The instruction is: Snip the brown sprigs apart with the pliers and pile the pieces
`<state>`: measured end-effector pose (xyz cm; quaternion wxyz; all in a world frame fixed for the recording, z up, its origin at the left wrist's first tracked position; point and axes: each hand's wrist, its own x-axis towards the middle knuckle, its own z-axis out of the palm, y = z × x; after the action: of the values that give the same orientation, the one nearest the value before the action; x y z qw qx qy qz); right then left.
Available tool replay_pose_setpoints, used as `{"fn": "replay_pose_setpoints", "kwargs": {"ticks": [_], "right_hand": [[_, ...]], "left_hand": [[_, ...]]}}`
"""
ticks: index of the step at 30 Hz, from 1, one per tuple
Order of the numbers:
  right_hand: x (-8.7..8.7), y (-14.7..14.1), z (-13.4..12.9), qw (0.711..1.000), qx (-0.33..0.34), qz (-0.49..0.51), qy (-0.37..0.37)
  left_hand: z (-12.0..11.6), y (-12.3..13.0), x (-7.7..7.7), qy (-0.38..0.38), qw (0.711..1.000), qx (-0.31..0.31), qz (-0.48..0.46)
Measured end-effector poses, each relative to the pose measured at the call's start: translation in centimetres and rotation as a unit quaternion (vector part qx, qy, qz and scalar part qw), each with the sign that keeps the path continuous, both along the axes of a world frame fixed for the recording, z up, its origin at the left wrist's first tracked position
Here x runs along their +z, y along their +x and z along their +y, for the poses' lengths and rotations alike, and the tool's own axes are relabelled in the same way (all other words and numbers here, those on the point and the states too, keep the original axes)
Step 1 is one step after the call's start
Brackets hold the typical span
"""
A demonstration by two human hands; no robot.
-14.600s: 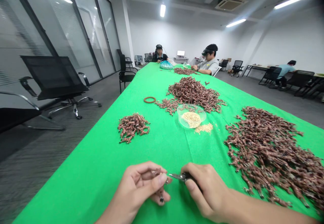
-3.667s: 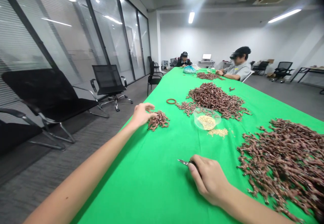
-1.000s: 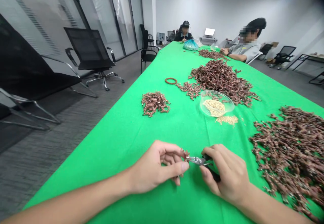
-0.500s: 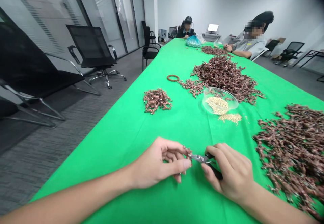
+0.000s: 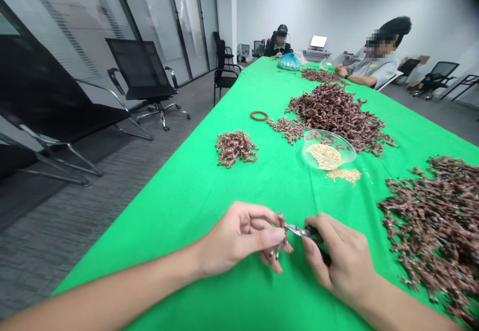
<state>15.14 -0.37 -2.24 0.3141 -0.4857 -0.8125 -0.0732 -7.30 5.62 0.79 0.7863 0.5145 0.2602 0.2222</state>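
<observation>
One long green-clothed table [image 5: 194, 221] bears a large heap of copper-brown twisted pieces [image 5: 430, 226] at right. Nearer, the left hand [image 5: 239, 238] pinches a small copper-brown cluster [image 5: 280, 236] in its fingers, while the right hand [image 5: 342, 256] clenches black-handled steel pliers [image 5: 299, 230], their tips just beside the cluster.

Left forearm [image 5: 123, 278] stretching in from the lower left, right forearm [image 5: 407, 311] angling in from the lower right, left hand [image 5: 239, 238] curling its fingers inward, right hand [image 5: 340, 256] closing in a firm grip, both hands working just beside each other

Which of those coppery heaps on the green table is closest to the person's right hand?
The large sprawling heap on the right, beside the right hand; the other heaps lie farther up the green cloth.
</observation>
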Motion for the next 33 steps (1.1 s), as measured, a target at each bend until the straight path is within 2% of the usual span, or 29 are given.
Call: {"fn": "replay_pose_setpoints", "kwargs": {"ticks": [6,15,26,33], "right_hand": [[0.48,-0.93,-0.59,0.991,0.01,0.077,-0.108],[0.4,-0.92,-0.75,0.977,0.015,0.125,-0.17],[0.67,-0.94,-0.72,0.978,0.012,0.131,-0.162],[0.63,-0.88,-0.73,0.98,0.013,0.119,-0.156]], "left_hand": [[-0.27,0.18,-0.25,-0.064,0.997,0.035,-0.035],[-0.72,0.37,-0.24,-0.082,0.994,0.076,-0.004],[-0.55,0.34,-0.66,-0.077,0.993,0.088,0.001],[-0.57,0.34,-0.15,-0.08,0.994,0.08,0.013]]}}
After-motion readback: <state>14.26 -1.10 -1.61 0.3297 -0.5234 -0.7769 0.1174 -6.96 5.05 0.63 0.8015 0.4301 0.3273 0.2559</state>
